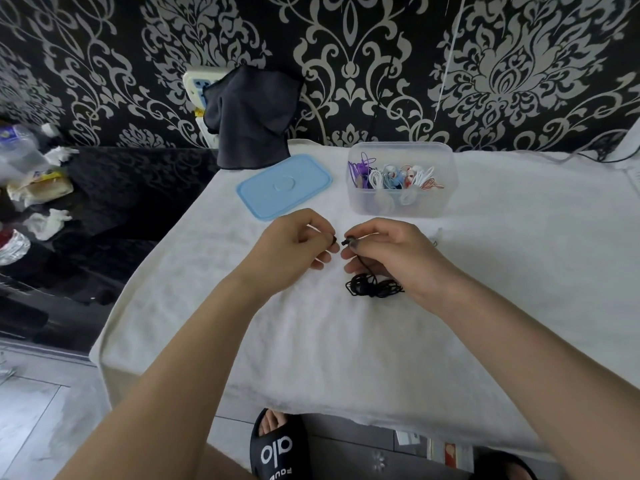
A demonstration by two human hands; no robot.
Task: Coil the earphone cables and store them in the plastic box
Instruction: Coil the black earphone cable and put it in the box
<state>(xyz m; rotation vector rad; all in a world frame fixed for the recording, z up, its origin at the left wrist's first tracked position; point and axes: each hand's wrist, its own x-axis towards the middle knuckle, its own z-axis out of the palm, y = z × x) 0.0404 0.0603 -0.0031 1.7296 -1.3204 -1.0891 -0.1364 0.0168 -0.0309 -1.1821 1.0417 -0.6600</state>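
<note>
Both hands are held close together over the middle of the worktop, almost fingertip to fingertip. The left hand [294, 247] has its fingers curled in and pinches a small dark earbud [334, 240] between thumb and forefinger. The right hand [384, 251] pinches the other black end of the same earphone cable [372, 287], and from that pinch the thin black cord drops down to a loose tangle lying on the white towel [311, 341] just under the right palm. The towel covers the whole worktop in front of the person. Beyond the hands, a little to the right, stands the clear plastic box [401, 202], open at the top, with coiled earphones [391, 176] in purple, white, blue and red already piled inside. Its light blue lid [284, 185] lies flat on the towel just left of the box, apart from it. Behind the lid a dark cloth [251, 119] hangs against the black-and-silver patterned wall [485, 64], partly covering a white power strip [195, 88]. Off to the left, a dark glossy surface carries crumpled tissues [46, 221] and wrappers. Down at the bottom edge, a foot in a black slipper [278, 448] stands on the grey tiled floor.
</note>
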